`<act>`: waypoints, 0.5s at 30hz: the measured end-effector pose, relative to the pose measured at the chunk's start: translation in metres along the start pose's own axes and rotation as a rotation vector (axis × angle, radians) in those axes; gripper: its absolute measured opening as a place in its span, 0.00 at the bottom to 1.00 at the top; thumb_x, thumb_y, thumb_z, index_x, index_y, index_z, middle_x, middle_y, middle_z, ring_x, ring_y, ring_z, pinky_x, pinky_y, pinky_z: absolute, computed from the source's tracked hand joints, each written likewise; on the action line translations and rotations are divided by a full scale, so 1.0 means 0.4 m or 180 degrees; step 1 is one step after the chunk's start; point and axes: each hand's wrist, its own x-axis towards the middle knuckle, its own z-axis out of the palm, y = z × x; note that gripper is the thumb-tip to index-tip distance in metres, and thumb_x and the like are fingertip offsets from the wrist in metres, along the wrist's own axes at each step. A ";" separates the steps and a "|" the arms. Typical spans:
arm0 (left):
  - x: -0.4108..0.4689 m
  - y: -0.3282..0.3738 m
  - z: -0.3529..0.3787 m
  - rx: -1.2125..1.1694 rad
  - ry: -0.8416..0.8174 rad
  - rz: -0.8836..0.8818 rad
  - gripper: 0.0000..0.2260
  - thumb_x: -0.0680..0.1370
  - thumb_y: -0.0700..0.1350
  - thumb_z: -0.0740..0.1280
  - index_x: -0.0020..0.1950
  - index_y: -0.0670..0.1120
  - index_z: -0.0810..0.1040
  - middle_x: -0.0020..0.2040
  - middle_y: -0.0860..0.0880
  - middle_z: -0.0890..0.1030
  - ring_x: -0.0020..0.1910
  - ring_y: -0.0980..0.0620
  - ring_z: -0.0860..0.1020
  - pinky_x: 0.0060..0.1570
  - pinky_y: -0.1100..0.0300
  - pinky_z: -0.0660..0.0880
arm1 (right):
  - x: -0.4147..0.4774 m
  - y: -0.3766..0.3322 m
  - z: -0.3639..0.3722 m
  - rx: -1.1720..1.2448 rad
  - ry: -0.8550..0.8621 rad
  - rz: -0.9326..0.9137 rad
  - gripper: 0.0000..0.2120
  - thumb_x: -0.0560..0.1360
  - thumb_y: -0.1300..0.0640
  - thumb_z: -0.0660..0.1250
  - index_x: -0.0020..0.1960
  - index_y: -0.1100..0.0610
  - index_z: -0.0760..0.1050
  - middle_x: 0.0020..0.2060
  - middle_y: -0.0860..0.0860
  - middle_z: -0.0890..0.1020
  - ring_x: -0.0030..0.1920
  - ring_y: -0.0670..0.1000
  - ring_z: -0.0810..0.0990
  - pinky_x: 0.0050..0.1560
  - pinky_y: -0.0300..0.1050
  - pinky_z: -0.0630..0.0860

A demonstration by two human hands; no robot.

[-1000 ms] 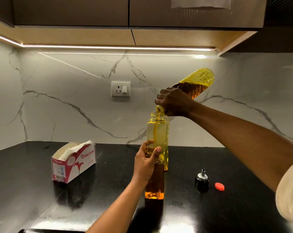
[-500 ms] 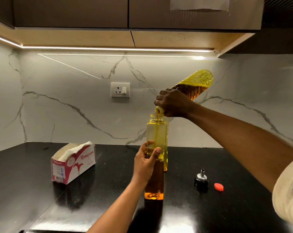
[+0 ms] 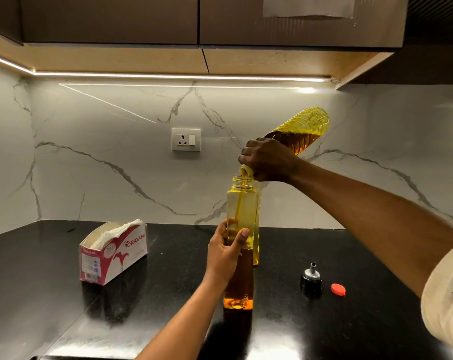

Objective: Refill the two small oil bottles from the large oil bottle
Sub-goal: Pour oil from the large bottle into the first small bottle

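I see the large oil bottle [image 3: 300,128] tipped mouth-down, my right hand [image 3: 269,159] clenched round its neck, a thin stream of oil falling into the open small bottle [image 3: 242,209] standing mid-counter [image 3: 168,281]. My left hand [image 3: 225,253] grasps that bottle's middle. Just behind, toward 1 o'clock, stands what looks like the second small bottle [image 3: 256,242], mostly hidden. A pourer cap [image 3: 310,278] and red cap [image 3: 338,289] lie at 4 o'clock, a tissue box [image 3: 113,252] at 9.

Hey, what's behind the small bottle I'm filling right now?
A second small bottle peeks out along the front bottle's right edge; its neck and most of its body are covered.
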 end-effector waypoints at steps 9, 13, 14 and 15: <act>0.001 -0.006 -0.001 -0.0001 -0.0021 -0.0016 0.40 0.60 0.74 0.68 0.62 0.49 0.73 0.53 0.48 0.81 0.50 0.54 0.82 0.44 0.63 0.79 | 0.000 -0.001 0.000 -0.0022 -0.0047 0.0013 0.08 0.64 0.55 0.77 0.37 0.58 0.80 0.31 0.52 0.81 0.33 0.53 0.80 0.33 0.42 0.77; 0.000 -0.007 -0.002 -0.0052 -0.0022 -0.0020 0.40 0.60 0.74 0.69 0.62 0.49 0.73 0.52 0.48 0.81 0.50 0.52 0.82 0.45 0.63 0.79 | 0.000 -0.002 -0.001 0.0005 -0.0032 0.0016 0.08 0.64 0.56 0.76 0.37 0.59 0.80 0.31 0.52 0.81 0.33 0.53 0.80 0.33 0.43 0.77; 0.000 -0.007 -0.001 -0.0044 -0.0022 -0.0021 0.39 0.60 0.74 0.69 0.62 0.50 0.73 0.52 0.48 0.81 0.50 0.52 0.82 0.45 0.62 0.79 | 0.000 -0.002 -0.002 0.0009 -0.0029 0.0012 0.08 0.64 0.56 0.76 0.37 0.59 0.80 0.31 0.52 0.81 0.33 0.53 0.80 0.33 0.43 0.77; 0.000 -0.007 -0.001 -0.0030 -0.0019 -0.0024 0.39 0.60 0.74 0.69 0.62 0.50 0.73 0.52 0.48 0.81 0.50 0.52 0.82 0.46 0.61 0.79 | -0.001 -0.002 -0.003 0.0008 -0.0030 0.0008 0.08 0.64 0.56 0.76 0.38 0.59 0.80 0.31 0.53 0.81 0.33 0.53 0.81 0.34 0.43 0.77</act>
